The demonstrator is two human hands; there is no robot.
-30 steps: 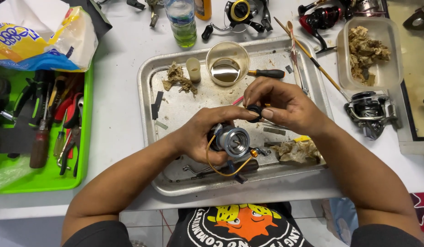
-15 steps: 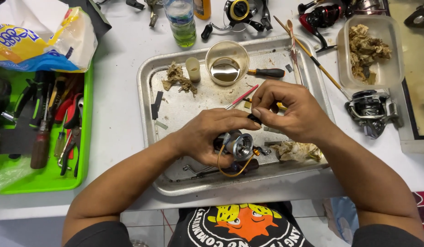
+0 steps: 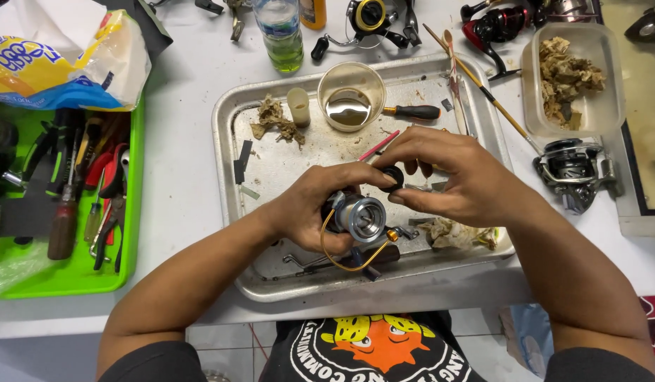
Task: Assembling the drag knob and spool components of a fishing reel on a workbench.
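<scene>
Two bare hands work over one dented metal tray (image 3: 228,141). The left hand (image 3: 313,201) wraps its fingers around one silver spinning reel with a gold bail wire (image 3: 359,219), gripping the body from the left while the spool faces up. The right hand (image 3: 451,177) pinches one small round black knob (image 3: 393,177) between thumb and forefinger, just above the spool and touching the left thumb tip. The reel sits low in the tray's middle, its thin gold wire looping below the spool, with a small orange fitting at its right side.

Farther back on the tray stand one clear plastic cup with dark liquid (image 3: 351,95), one small cream cylinder (image 3: 297,106), one black-handled screwdriver (image 3: 412,112) and one clump of brown dirty wadding (image 3: 274,120). To the left lies one bright green tray of hand tools (image 3: 133,212); to the right one dark grey reel (image 3: 575,170) rests on the white table (image 3: 179,141), and beyond it one clear plastic tub of brown scraps (image 3: 571,74). At the far edge stands one clear bottle of green liquid (image 3: 279,32)
</scene>
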